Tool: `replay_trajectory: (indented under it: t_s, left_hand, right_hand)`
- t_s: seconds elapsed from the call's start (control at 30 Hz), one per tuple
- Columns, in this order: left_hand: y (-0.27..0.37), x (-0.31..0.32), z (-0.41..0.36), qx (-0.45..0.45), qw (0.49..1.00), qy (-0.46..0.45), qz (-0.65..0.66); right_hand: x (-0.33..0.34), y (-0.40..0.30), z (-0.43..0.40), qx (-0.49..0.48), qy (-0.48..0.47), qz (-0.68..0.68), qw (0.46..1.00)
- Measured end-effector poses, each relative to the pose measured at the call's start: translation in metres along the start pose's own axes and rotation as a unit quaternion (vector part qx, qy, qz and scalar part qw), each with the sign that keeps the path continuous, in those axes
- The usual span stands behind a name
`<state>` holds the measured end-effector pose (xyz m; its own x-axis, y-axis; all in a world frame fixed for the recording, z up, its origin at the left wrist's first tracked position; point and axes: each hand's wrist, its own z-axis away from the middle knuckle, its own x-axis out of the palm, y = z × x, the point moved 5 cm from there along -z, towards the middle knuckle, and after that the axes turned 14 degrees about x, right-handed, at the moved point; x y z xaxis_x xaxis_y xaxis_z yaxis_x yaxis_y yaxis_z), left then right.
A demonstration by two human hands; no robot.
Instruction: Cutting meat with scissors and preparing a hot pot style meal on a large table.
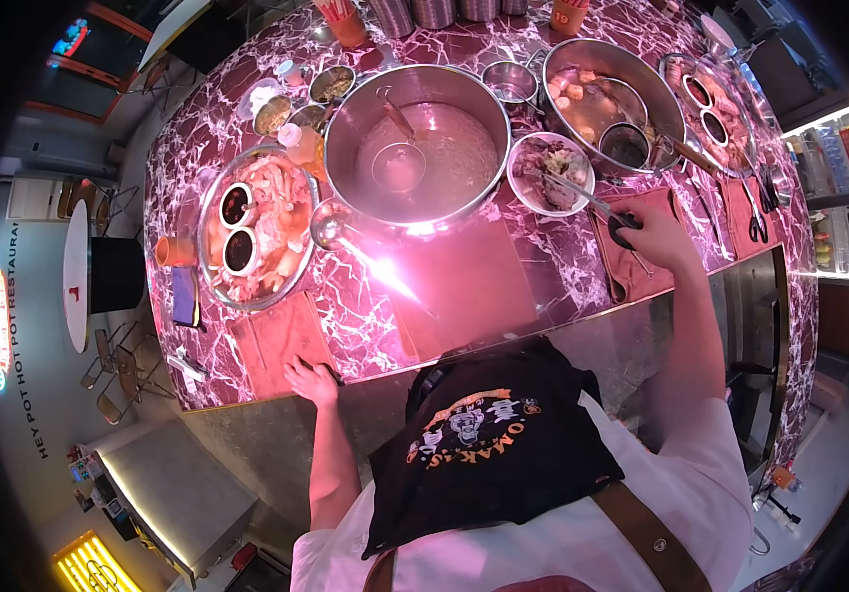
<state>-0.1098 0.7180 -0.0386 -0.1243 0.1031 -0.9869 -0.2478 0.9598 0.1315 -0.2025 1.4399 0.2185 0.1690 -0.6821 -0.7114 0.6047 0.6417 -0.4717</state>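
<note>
My right hand (646, 235) is closed round the black handles of kitchen scissors (593, 200). The blades reach left into a white bowl (551, 174) of meat pieces. My left hand (312, 380) rests at the counter's front edge, by a brown cloth (276, 340), its fingers apart; I see nothing in it. A large steel pot (417, 214) of pale broth stands ahead, with a ladle (398, 164) in it. Behind the bowl and to its right, a second steel pot (568, 55) holds round pieces in broth, a strainer and a wooden-handled utensil.
A glass platter (265, 296) of raw food with two cups of dark sauce stands left. Another food platter (739, 126) is far right, near more scissors (756, 222). A steel ladle (329, 224), a squeeze bottle (302, 140), small metal bowls and an orange cup (175, 251) also stand on the marbled counter.
</note>
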Motion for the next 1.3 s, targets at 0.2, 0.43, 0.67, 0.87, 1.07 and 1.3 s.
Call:
replay_trajectory:
  t_s: [0.2, 0.43, 0.67, 0.87, 1.07, 1.3]
  left_hand:
    - [0.001, 0.003, -0.001, 0.011, 1.0, 0.004, 0.0]
    - [-0.001, 0.004, 0.003, 0.008, 1.0, 0.011, 0.003]
    - [0.006, -0.003, 0.0, -0.004, 1.0, -0.001, 0.012]
    - [0.001, 0.0, -0.001, -0.006, 1.0, -0.008, 0.006]
    - [0.0, 0.003, 0.0, -0.005, 1.0, -0.001, 0.011]
    - [-0.001, 0.003, -0.001, 0.001, 1.0, -0.003, 0.003]
  right_hand:
    - [-0.008, -0.046, -0.024, -0.039, 0.089, 0.205, 0.974]
    - [0.001, -0.076, -0.036, -0.031, 0.075, 0.353, 0.932]
    - [-0.01, -0.01, -0.05, -0.117, 0.064, 0.188, 0.973]
    - [-0.006, 0.032, -0.038, -0.048, -0.047, -0.045, 0.997]
    - [-0.004, 0.057, -0.027, 0.023, -0.121, -0.192, 0.974]
    - [0.006, 0.051, -0.027, 0.006, -0.116, -0.206, 0.972]
